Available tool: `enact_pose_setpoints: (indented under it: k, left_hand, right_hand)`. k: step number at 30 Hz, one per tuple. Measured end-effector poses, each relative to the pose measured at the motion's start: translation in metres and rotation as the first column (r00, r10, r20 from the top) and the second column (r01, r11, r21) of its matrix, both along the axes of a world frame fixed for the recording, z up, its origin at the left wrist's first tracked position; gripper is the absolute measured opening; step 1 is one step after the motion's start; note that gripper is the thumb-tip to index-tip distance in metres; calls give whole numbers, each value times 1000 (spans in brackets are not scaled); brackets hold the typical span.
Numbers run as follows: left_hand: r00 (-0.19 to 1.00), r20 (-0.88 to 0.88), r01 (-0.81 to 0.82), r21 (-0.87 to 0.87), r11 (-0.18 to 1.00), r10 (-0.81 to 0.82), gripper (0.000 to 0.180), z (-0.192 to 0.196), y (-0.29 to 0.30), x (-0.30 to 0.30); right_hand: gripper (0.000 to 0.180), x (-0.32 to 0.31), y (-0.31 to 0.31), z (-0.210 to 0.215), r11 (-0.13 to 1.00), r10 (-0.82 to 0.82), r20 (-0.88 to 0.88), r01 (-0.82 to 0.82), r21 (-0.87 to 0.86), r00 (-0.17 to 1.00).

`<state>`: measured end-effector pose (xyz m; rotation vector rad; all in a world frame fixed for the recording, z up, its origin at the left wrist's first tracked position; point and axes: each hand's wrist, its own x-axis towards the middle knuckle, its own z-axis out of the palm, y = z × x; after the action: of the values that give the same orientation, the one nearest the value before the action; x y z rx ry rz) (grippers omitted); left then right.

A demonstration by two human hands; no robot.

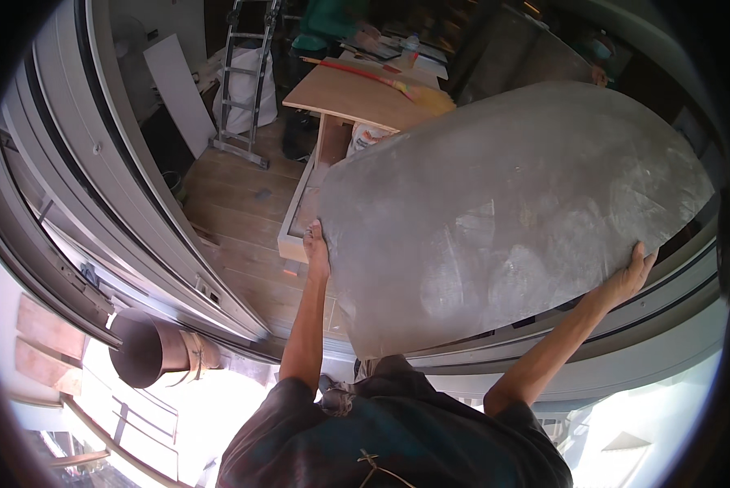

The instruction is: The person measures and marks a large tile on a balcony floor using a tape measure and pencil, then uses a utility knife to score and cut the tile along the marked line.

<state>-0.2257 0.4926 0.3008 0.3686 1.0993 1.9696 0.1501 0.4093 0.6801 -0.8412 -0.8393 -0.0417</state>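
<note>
A large flat grey panel [495, 211] with pale smears and scratches fills the space in front of me, tilted, with its edges bent by the lens. My left hand [316, 242] grips its left edge, fingers curled behind and mostly hidden. At the lower right edge, my right hand [632, 275] is closed round the panel, with some fingertips showing above the rim. Both my arms are stretched forward. The panel's near corner comes down close to my body. What it is made of, I cannot tell for certain.
Sliding-door frames [97, 122] curve along the left. Beyond the panel stands a wooden table [341, 93] with a yellow-bristled broom [422, 96] on it. A stepladder [247, 89] is behind. Two people are at the back. A brown tube [149, 350] lies lower left.
</note>
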Motion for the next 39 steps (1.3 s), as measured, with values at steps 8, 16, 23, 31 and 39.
enact_pose_setpoints:
  k: [8,16,23,31,39]
  left_hand:
    - [890,-338,-303,68,951,308,42,51,25,-94]
    - [719,-565,-372,180,911,405,32,66,93,-192]
    - [682,-713,-208,22,978,161,29,81,169,-216]
    - [641,-764,-207,-271,940,-79,29,4,203,-267]
    - [628,-765,-166,-312,935,-144,29,46,274,-319]
  right_hand:
    - [54,-5,111,-65,849,528,-170,-515,117,832]
    - [66,-13,252,-252,662,635,-595,-744,92,492]
    - [64,-10,276,-417,617,429,-858,-786,49,283]
    - [56,-19,257,-400,443,337,-909,-893,-74,243]
    - [45,-63,237,-356,369,275,-938,-924,-98,209]
